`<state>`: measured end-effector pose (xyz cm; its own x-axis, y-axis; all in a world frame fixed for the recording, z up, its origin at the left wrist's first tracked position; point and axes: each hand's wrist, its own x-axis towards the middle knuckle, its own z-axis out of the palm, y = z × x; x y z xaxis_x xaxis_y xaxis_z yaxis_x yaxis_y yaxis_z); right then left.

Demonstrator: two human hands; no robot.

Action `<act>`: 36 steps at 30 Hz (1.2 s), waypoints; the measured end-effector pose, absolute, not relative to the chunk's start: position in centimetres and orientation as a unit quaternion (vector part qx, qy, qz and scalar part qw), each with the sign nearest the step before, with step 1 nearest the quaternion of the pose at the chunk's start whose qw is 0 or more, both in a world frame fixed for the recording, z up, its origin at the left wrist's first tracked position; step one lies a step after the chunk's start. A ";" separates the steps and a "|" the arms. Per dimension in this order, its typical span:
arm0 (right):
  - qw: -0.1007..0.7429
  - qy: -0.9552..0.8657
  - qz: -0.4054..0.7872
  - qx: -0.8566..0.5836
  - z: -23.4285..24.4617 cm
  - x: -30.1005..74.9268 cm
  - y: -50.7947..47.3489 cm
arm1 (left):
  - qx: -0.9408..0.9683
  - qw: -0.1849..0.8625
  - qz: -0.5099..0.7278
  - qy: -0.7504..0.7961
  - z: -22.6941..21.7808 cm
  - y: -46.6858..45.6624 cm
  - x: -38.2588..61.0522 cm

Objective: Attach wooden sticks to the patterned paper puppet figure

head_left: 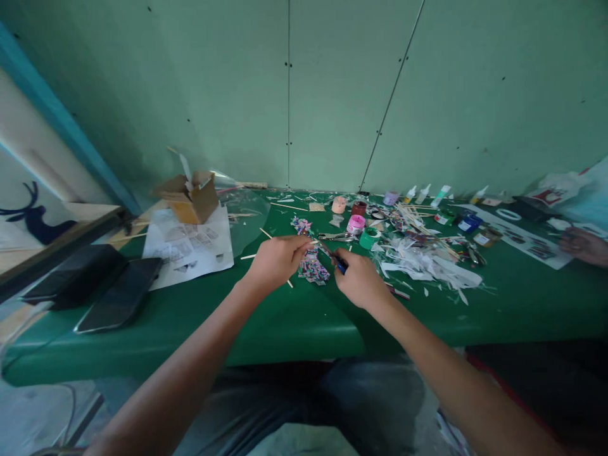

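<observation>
My left hand (pixel 275 258) is closed in a pinch on a thin wooden stick (pixel 308 242) over the green table (pixel 285 323). My right hand (pixel 360 278) is closed around a small tool with a blue handle (pixel 338 265), whose dark tip points up-left toward the stick. Between and just beyond the two hands lies a small multicoloured patterned piece (pixel 311 267). Both forearms reach in from the bottom of the view.
Small paint pots (pixel 355 223), squeeze bottles (pixel 422 193), sticks and white paper scraps (pixel 427 263) clutter the right. A cardboard box (pixel 187 196) on a printed sheet (pixel 190 244) and two dark phones or tablets (pixel 118 294) lie left. Another person's hand (pixel 584 246) rests far right.
</observation>
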<state>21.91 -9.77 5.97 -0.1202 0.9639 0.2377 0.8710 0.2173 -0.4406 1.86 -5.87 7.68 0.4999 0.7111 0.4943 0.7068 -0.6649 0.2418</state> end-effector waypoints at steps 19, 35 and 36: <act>0.203 -0.730 0.112 -0.643 5.4 21.7 -9.9 | 0.857 -0.044 0.316 0.404 6.2 -6.2 3.0; 0.182 -0.755 0.092 -0.623 5.9 22.2 -10.7 | 0.871 0.090 0.257 0.410 7.4 -6.7 2.2; 0.191 -0.755 0.108 -0.618 5.7 22.2 -10.7 | 0.857 0.027 0.270 0.438 7.0 -7.0 2.5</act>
